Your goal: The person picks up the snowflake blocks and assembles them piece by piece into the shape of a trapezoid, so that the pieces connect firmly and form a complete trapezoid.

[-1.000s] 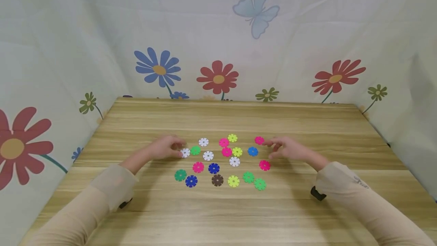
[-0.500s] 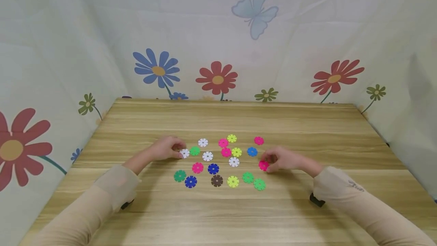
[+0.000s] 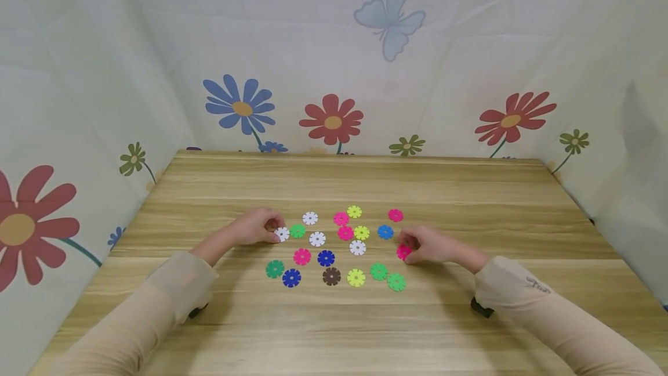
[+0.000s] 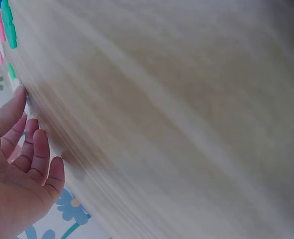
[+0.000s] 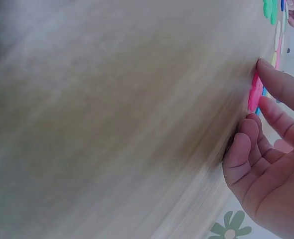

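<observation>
Flat notched plastic discs lie spread over the wooden table [image 3: 334,329]. My left hand [image 3: 254,226] rests at the left end of the group, thumb and index finger at the edges of a white disc [image 3: 282,234]. In the left wrist view the fingers of that hand [image 4: 27,154] are bent, and the disc is mostly hidden. At the right end, my right hand [image 3: 433,243] pinches a pink disc [image 3: 403,253] lying on the table. The right wrist view has this pink disc [image 5: 255,92] between thumb and index finger, the other fingers curled.
Between the hands lie several more discs, among them a blue disc [image 3: 385,232], a brown disc [image 3: 331,276] and a light green disc [image 3: 396,282]. Another pink disc [image 3: 395,215] lies behind the right hand. A flower-printed cloth [image 3: 334,45] hangs behind the table.
My right hand has come from beside the rear pink disc toward me to the nearer pink disc, and its fingers have closed in. The left hand stays at the white disc.
</observation>
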A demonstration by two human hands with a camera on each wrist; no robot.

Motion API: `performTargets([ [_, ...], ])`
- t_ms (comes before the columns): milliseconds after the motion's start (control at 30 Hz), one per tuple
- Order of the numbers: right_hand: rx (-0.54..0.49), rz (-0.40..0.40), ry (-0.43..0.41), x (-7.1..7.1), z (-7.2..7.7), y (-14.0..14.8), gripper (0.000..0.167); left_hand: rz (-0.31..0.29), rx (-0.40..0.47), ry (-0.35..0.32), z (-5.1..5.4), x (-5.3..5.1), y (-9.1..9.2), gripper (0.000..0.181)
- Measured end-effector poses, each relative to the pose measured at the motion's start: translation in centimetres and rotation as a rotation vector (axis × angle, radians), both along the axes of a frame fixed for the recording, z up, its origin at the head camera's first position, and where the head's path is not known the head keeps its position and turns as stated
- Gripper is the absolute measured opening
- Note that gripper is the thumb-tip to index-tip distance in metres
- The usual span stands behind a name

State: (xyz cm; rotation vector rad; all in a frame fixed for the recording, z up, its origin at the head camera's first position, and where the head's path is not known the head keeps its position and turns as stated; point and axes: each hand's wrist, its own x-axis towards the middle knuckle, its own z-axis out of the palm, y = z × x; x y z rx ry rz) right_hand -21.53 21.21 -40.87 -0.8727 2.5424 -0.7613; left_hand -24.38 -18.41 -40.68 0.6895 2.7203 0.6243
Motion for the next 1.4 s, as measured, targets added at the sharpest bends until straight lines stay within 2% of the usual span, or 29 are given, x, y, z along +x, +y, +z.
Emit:
performTargets([
  [167, -0.011, -0.015, 0.001, 0.0, -0.1, -0.1, 0.026, 0.015, 0.044, -0.019, -0.2, 0.1, 0.1, 0.023],
  [433, -0.023, -0.033, 0.005, 0.3, 0.0, -0.3, 0.026, 0.056, 0.166, -0.085, -0.3, 0.5, 0.0, 0.02],
  [667, -0.167, -0.097, -0.14, 0.4, 0.3, -0.6, 0.018, 0.1, 0.306, -0.134, 0.7, 1.5, 0.5, 0.015],
  [933, -0.356, -0.128, -0.166, 0.2, 2.3, -1.9, 0.018, 0.134, 0.43, -0.089, 2.2, 2.7, 1.9, 0.02],
  [1167, -0.449, -0.175, -0.169, 1.1, 4.2, -3.9, 0.026, 0.153, 0.523, -0.044, 3.4, 4.0, 4.0, 0.02],
  [1400, -0.575, -0.212, -0.259, 2.0, 5.2, -6.1, 0.028, 0.146, 0.576, 0.005, 4.3, 5.3, 6.0, 0.015],
])
